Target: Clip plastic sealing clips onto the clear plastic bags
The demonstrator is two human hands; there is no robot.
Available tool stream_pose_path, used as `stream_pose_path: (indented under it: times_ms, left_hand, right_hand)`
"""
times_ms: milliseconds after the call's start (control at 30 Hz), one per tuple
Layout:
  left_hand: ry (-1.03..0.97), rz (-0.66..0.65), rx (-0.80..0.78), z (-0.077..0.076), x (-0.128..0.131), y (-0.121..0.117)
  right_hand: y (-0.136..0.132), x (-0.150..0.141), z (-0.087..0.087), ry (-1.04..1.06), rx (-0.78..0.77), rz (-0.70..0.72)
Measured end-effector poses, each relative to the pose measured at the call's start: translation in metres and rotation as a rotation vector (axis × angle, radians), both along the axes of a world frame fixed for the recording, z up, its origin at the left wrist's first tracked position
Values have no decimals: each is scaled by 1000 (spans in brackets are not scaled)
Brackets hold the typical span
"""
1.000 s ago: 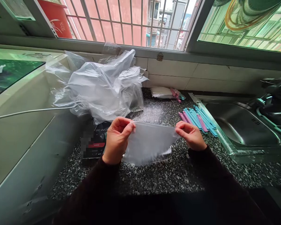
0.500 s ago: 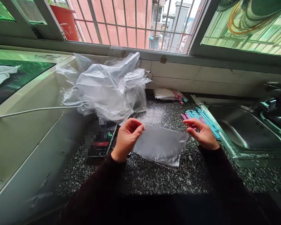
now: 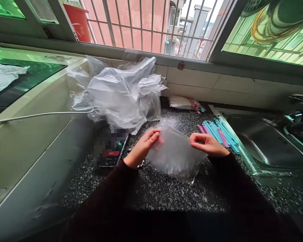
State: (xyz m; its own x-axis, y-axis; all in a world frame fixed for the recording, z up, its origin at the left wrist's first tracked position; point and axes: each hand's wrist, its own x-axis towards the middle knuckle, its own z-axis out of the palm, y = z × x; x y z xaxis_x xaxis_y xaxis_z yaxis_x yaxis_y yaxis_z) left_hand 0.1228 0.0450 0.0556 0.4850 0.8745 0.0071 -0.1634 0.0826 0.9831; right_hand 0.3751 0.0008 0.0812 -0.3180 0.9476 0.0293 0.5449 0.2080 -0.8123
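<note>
A small clear plastic bag (image 3: 176,154) hangs between my two hands, above the speckled dark counter (image 3: 166,198). My left hand (image 3: 145,146) pinches its upper left edge, and some fingers show blurred through the film. At the upper right edge, my right hand (image 3: 209,144) grips the bag between thumb and forefinger. Just behind the right hand lie several turquoise and pink plastic sealing clips (image 3: 214,131), side by side on the counter. Farther back rests a stack of flat clear bags (image 3: 181,102) with pink and turquoise clips at its right end.
A large crumpled heap of clear plastic (image 3: 121,94) fills the back left. A phone (image 3: 112,153) lies left of my left hand, and a white cable (image 3: 40,116) runs in from the left. The steel sink (image 3: 257,137) is on the right. A barred window (image 3: 151,27) stands behind.
My right hand has moved left and now holds the bag's right edge; before, it was apart from it. The bag has been lifted and spread between both hands. The view has shifted slightly.
</note>
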Motion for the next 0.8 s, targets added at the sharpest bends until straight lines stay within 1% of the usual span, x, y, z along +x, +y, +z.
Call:
stream_pose_path:
  times_ms: [33,100,167,233,300,367,433,467,567,633,700,733,800]
  left_hand:
    - [67,-60,-3,-1,0,1]
    - [220,-153,45,-3,0,1]
    - [337,-200,108,-4,0,2]
    - [373,-214,137,-4,1,1]
    - [347,-220,141,-4,1,1]
    - [316,-212,155,-6,2,2]
    - [301,-154,203,-8,3,2]
    - [297,-100,243,-10,3,3]
    - [296,89,425,-13,5,3]
    - [294,160,563,-11,5,1]
    - [281,161,724,-8,4,-3]
    - [283,137,810,-7,3,-6]
    - [339,55,974,-9,0,-14]
  right_hand:
    - [-1,3,0,14,-11,-20]
    - [0,8,-1,28,-25,-58]
    - [1,12,-3,30,-23,-100]
    - [2,16,-6,38,-15,-143]
    - [3,19,-7,49,-4,-172]
    - [3,20,-7,48,43,-194]
    - [0,18,-4,35,160,-217]
    - [-3,16,-2,28,247,-230]
    - [-15,9,7,-8,536,-245]
    - [-26,4,11,-80,702,-240]
    - [-39,1,9,-187,808,-217]
    - [-46,0,6,-243,838,-201]
    - [-59,-1,-3,-344,849,-148]
